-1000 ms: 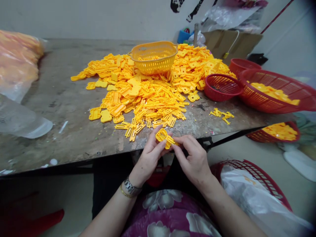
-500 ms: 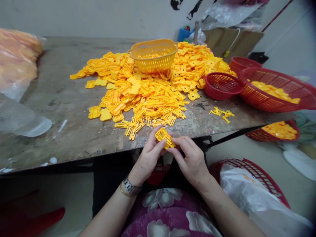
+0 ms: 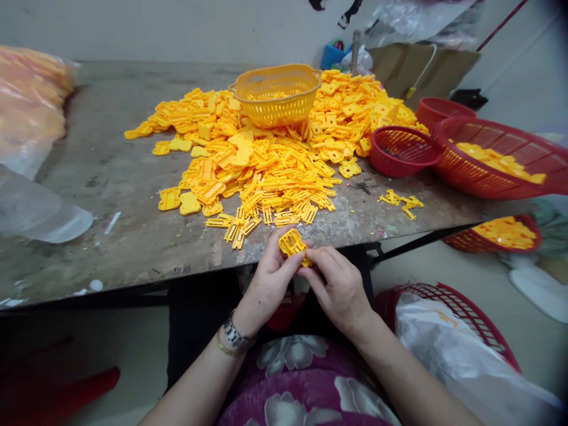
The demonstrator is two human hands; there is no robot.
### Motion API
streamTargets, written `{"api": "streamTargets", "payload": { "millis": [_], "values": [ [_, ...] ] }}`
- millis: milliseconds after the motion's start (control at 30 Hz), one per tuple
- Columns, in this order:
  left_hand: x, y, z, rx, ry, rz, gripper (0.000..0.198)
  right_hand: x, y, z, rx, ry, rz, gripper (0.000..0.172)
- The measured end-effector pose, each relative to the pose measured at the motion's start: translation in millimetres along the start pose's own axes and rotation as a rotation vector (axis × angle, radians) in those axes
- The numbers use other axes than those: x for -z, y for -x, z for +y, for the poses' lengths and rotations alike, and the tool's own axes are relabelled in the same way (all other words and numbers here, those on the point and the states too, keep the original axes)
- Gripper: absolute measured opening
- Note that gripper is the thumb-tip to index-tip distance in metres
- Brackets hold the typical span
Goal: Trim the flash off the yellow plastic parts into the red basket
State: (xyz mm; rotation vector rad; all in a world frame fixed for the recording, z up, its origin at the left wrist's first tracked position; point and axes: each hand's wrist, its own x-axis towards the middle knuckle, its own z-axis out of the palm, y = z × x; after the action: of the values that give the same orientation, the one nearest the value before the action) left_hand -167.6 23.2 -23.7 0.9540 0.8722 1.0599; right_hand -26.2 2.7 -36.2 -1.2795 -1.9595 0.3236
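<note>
Just off the table's front edge, my left hand (image 3: 271, 284) is closed on a yellow plastic piece (image 3: 291, 241) with a rounded outline and slots. My right hand (image 3: 335, 284) pinches at the lower right end of that piece, thumb and forefinger together. Whether a second small part sits between those right fingertips is hard to make out. Beyond my hands lies a heap of slotted yellow plastic strips (image 3: 284, 195), with rounded yellow plates (image 3: 190, 203) at its left side.
On the heap stands a yellow basket (image 3: 277, 109). Red baskets (image 3: 403, 163) line the right side, one large (image 3: 497, 177) with yellow pieces. A plastic bag of orange pieces (image 3: 31, 106) lies left. Below right, a red basket (image 3: 483, 331) holds white plastic.
The right fingers have shifted slightly left and lower, closer against the yellow piece. The left hand keeps its hold. The view has tilted a little.
</note>
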Motion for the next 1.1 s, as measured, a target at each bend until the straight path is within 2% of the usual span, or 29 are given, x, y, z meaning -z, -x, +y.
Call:
{"api": "streamTargets", "payload": {
  "millis": [233, 367, 500, 667, 900, 1100],
  "values": [
    [-1.5, -1.9, -1.8, -0.030, -0.024, 0.060, 0.043, -2.9, 1.9, -0.1, 0.029, 0.083, 0.026, 0.019],
    [3.4, -1.9, 0.5, 0.019, -0.056, 0.093, 0.052, -1.4, 1.3, 0.0, 0.023, 0.096, 0.030, 0.037],
    [7.0, -0.7, 3.3, 0.101, 0.016, 0.042, 0.057, 2.0, -0.7, 4.4, 0.036, 0.092, 0.004, 0.056],
    [3.8, 1.7, 6.6, 0.181, 0.095, -0.043, 0.052, 7.5, -3.7, 8.9, 0.103, 0.039, -0.126, 0.074],
    [0.2, 6.3, 11.6, 0.250, 0.182, -0.135, 0.049, 16.7, -8.4, 11.1, 0.128, -0.090, -0.232, 0.081],
    [-2.7, 7.3, 11.0, 0.225, 0.196, -0.125, 0.050, 15.6, -9.1, 14.1, 0.125, -0.155, -0.190, 0.083]
  ]
}}
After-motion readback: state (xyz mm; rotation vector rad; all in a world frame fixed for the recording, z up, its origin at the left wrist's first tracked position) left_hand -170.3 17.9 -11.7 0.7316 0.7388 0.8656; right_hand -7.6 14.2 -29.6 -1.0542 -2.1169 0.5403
